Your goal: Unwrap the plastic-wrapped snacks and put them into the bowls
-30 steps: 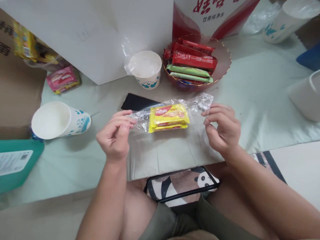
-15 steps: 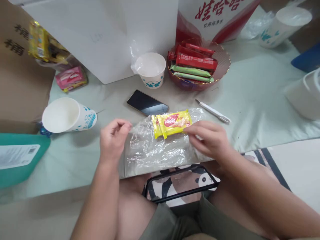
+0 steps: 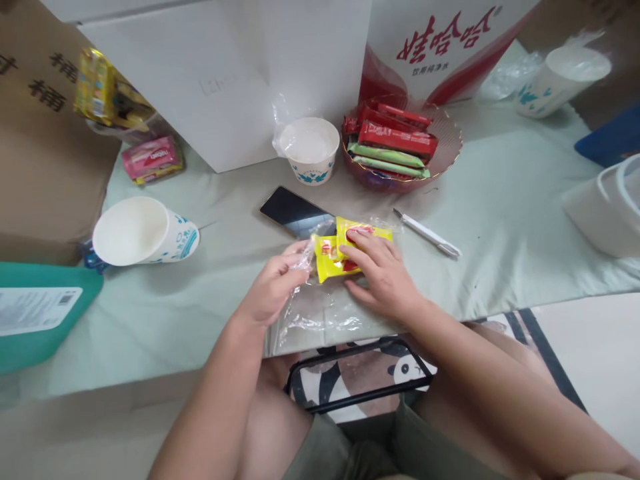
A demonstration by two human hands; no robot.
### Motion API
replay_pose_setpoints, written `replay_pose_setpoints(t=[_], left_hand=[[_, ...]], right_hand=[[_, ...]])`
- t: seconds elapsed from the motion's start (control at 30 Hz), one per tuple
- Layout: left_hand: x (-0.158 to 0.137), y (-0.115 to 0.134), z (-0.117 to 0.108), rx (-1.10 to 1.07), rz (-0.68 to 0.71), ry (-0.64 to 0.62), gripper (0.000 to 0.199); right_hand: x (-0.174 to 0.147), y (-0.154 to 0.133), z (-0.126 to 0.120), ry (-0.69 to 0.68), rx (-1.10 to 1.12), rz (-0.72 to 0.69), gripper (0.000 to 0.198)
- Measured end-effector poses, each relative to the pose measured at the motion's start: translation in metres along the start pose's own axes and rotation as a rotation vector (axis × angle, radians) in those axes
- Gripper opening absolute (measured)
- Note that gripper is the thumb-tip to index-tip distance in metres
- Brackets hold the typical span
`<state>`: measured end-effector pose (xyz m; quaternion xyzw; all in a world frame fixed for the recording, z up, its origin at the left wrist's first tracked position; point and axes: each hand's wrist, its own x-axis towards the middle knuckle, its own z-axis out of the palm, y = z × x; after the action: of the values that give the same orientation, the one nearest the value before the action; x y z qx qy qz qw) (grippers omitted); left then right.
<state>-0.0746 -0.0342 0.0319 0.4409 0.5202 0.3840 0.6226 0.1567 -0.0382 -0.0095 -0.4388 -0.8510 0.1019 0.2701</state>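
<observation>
My left hand (image 3: 277, 280) pinches the edge of a clear plastic bag (image 3: 320, 313) that lies crinkled at the table's front edge. Two yellow snack packets (image 3: 329, 261) rest on the plastic, one overlapping the other. Over them lies my right hand (image 3: 383, 270), palm down with fingers apart, the fingertips touching the packets. Part of the upper packet is hidden under those fingers. Just behind the packets is a dark phone (image 3: 295, 210), its near right corner covered by them. To the right lies a white pen-like tool (image 3: 427, 233).
A paper cup (image 3: 145, 230) leans at the left, near a green container (image 3: 45, 317). Another paper cup (image 3: 310, 150) stands by a glass bowl (image 3: 453, 143) of wrapped snacks. Boxes (image 3: 240, 80) line the back. A white bucket (image 3: 605, 210) is at the right.
My left hand has moved right, drawing the bag's edge up to the packets. My right hand has shifted left and now lies over the packets, which have spread slightly apart.
</observation>
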Motion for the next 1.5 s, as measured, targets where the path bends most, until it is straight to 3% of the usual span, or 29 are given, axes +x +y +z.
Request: replay_pose_setpoints(t=[0.1,0.2,0.5,0.67,0.77,0.83,0.93,1.03,1.13,1.27,1.33,1.43,1.5], left_hand=[[0.002,0.003,0.013,-0.426,-0.054,-0.098,0.044],[0.004,0.007,0.021,-0.56,-0.046,-0.152,0.043],[0.01,0.007,0.036,-0.663,-0.189,-0.399,0.058],[0.02,0.004,0.037,-0.688,-0.233,-0.442,0.064],[0.024,0.005,0.034,-0.68,-0.2,-0.364,0.046],[0.026,0.006,0.03,-0.704,-0.145,-0.232,0.026],[0.029,0.006,0.023,-0.725,-0.083,-0.021,0.017],[0.029,0.006,0.018,-0.71,-0.076,0.037,0.018],[0.027,0.006,0.017,-0.706,-0.081,-0.009,0.021],[0.022,0.007,0.018,-0.714,-0.087,-0.074,0.022],[0.02,0.008,0.017,-0.726,-0.094,-0.09,0.021],[0.02,0.008,0.015,-0.744,-0.097,-0.094,0.02],[0.02,0.008,0.014,-0.747,-0.091,-0.102,0.019]], right_hand=[[0.004,0.004,0.001,0.097,0.037,0.015,0.064],[0.006,0.008,0.0,0.166,0.115,0.055,0.07],[0.003,0.029,-0.024,0.167,0.624,0.142,0.075],[0.009,0.041,-0.032,0.037,0.898,0.341,0.074],[0.011,0.042,-0.027,0.081,0.942,0.522,0.062],[0.01,0.041,-0.023,0.182,1.03,0.688,0.057],[0.008,0.04,-0.027,0.498,1.143,0.82,0.056],[0.014,0.043,-0.05,0.82,1.12,0.754,0.039],[0.038,0.056,-0.088,1.005,1.007,0.598,0.024],[0.098,0.094,-0.138,0.875,0.742,0.476,0.03],[0.127,0.118,-0.151,0.772,0.447,0.659,0.035],[0.157,0.156,-0.15,0.424,0.16,0.882,0.054],[0.168,0.177,-0.14,0.372,0.168,0.803,0.048]])
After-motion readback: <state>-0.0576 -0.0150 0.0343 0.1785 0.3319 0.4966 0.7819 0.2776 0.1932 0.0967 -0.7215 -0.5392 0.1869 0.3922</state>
